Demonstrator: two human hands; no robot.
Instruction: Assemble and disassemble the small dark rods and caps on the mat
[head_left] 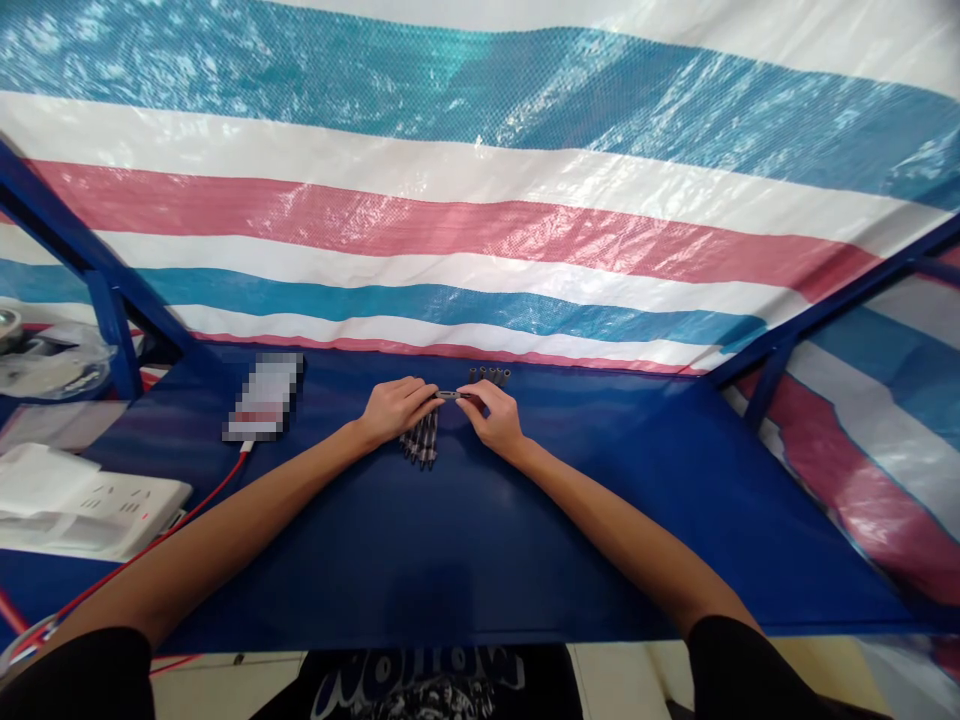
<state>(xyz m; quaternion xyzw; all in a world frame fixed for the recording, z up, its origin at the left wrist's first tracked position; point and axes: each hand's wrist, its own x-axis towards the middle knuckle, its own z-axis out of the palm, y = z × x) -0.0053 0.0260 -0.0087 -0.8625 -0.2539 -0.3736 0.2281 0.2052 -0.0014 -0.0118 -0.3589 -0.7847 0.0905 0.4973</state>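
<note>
My left hand [396,408] and my right hand [496,415] meet over the middle of the blue table. Between their fingertips they hold a dark, slim pen [448,395] level, one hand at each end. The fingers of both hands are closed in a pinch, and its two ends are hidden by them. Several dark pens with lighter bands [421,440] lie side by side beneath and beside my left hand, their tips toward me. Just beyond my right hand, several short dark tubes like pen caps [489,376] lie in a row, partly covered by the fingers.
On the left a phone [264,395], blurred out, is plugged into a red cable [214,493]. A white power strip [127,505] lies nearer me. Striped plastic sheeting [480,230] hangs behind the blue table [480,560], between blue frame bars [825,300].
</note>
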